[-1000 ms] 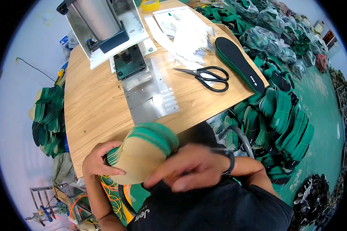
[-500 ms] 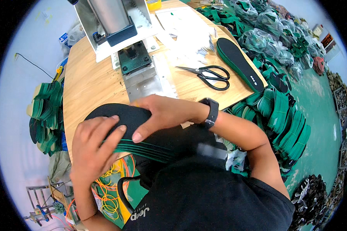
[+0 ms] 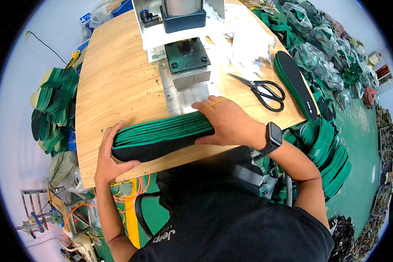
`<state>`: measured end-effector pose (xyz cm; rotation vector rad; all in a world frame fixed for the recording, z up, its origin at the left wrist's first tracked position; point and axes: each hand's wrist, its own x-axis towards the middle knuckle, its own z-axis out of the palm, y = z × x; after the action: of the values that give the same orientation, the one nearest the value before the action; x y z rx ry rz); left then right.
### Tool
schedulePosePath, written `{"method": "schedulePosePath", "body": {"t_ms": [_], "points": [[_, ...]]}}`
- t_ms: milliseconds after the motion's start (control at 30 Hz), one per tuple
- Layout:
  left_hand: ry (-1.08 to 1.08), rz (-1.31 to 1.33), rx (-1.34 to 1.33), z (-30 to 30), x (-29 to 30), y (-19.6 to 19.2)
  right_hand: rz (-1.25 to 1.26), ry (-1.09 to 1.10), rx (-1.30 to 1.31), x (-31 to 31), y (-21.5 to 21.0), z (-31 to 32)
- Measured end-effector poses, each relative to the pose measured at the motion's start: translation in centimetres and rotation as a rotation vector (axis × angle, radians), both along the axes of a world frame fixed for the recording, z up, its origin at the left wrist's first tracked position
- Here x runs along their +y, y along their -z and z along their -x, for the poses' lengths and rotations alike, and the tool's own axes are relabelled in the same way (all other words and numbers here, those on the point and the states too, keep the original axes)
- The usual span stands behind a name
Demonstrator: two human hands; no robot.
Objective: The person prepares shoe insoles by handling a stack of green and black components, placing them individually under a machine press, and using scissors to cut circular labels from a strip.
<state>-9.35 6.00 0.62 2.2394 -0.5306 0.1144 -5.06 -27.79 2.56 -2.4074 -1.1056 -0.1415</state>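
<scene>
A stack of green and black shoe insoles (image 3: 161, 133) stands on its long edge at the front of the wooden table (image 3: 113, 83), layered edges facing up. My left hand (image 3: 109, 153) grips its left end, thumb on the near side and fingers behind. Around the right end is my right hand (image 3: 225, 122), with a yellow band on a finger and a dark watch on the wrist. Just beyond the stack is a press machine (image 3: 187, 61) with a green-black plate over a metal base. Black-handled scissors (image 3: 264, 92) lie right of the press.
Another insole stack (image 3: 294, 83) lies along the table's right edge. White sheets (image 3: 249, 43) lie behind the scissors. Insole bundles (image 3: 321, 148) are piled right of the table, more insoles (image 3: 56, 102) at its left. Orange and yellow hoses (image 3: 133, 192) run below the front edge.
The insole stack has turned from lying tilted with its black face up to standing on edge. My hands have moved apart to its two ends. The head view has shifted.
</scene>
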Motion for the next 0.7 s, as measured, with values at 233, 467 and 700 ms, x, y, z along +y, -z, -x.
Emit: {"method": "schedulePosePath", "body": {"t_ms": [233, 467, 700], "points": [[-0.082, -0.055, -0.085, 1.7, 0.3, 0.1, -0.246, -0.062, -0.024, 1.4, 1.2, 0.7], [-0.167, -0.018, -0.219, 1.2, -0.6, 2.1, -0.27, 0.1, 0.253, 0.1, 3.0, 0.5], [-0.041, -0.025, -0.022, -1.6, -6.8, 0.3, -0.254, 0.365, 0.271, -5.2, 1.4, 1.3]]}}
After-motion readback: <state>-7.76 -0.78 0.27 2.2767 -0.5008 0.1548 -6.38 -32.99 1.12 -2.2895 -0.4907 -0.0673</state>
